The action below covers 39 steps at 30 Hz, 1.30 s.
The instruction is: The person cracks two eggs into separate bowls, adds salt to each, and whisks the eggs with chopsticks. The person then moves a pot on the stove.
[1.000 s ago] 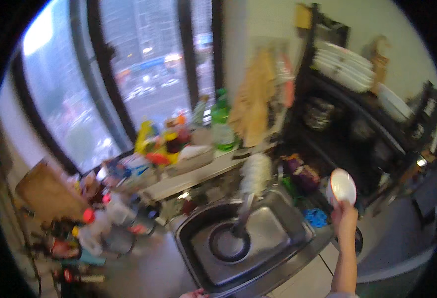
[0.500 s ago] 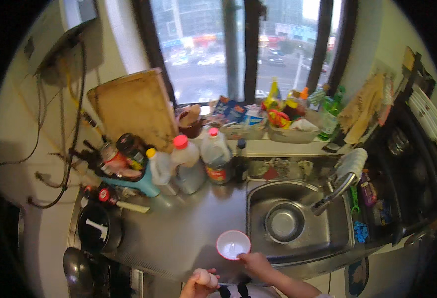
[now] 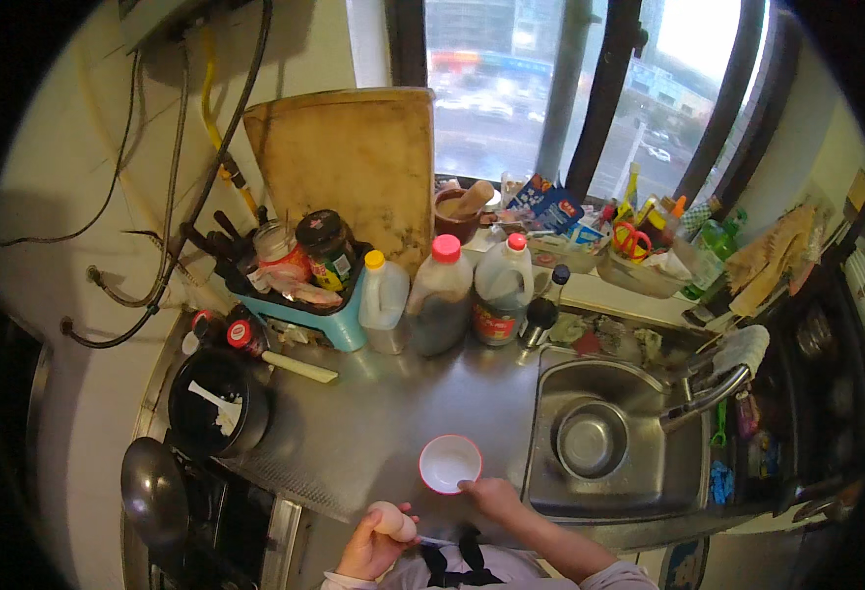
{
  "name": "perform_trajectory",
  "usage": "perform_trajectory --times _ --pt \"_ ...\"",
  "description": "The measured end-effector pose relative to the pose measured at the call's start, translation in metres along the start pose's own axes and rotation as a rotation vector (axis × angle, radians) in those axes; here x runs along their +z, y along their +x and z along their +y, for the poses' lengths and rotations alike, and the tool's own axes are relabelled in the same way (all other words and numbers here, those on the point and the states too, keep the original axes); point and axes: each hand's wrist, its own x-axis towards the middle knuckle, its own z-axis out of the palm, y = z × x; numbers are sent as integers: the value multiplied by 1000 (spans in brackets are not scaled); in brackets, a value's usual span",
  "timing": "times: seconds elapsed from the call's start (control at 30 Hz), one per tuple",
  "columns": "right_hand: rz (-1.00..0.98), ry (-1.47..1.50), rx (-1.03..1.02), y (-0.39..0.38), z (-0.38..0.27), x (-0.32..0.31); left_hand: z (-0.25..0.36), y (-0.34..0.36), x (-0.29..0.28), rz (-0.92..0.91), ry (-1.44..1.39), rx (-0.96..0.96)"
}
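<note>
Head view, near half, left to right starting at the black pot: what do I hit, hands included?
Black pot → left hand → red-rimmed white bowl → right hand → sink → blue item.

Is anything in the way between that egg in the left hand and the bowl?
Nothing visible stands between the left hand, curled around the egg, and the red-rimmed white bowl. The right hand holds the bowl's near right edge, off to the side.

Decent daylight is let in by the window (image 3: pixel 601 98), though the sky (image 3: pixel 703 34) is kinda blown out and the street (image 3: pixel 486 113) smeared. Soft glare is thrown on the steel desk (image 3: pixel 393 413), the black rack (image 3: pixel 816 403) is sunk in gloom, edges are bent fisheye-style.
</note>
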Motion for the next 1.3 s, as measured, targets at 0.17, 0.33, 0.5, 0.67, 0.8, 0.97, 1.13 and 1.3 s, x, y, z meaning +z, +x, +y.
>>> perform_trajectory --times 0.17,0.33,0.5,0.67,0.8,0.97,1.13,1.3 --pt "57 19 -22 -1 14 10 0 13 1 -30 9 -22" --pt "81 55 53 10 15 -2 -1 24 5 -62 27 -41" --pt "133 82 65 43 22 -13 -3 27 9 -37 53 -47" --pt "58 217 230 86 22 6 2 28 16 -104 98 -43" --pt "71 379 211 94 20 19 6 22 55 -192 70 -3" --pt "-81 624 466 114 3 19 -8 44 43 -344 -83 -81" --pt "171 406 113 53 43 -38 -8 50 65 -302 90 -216" --pt "829 -286 402 -145 115 -245 -37 56 104 -277 295 -233"
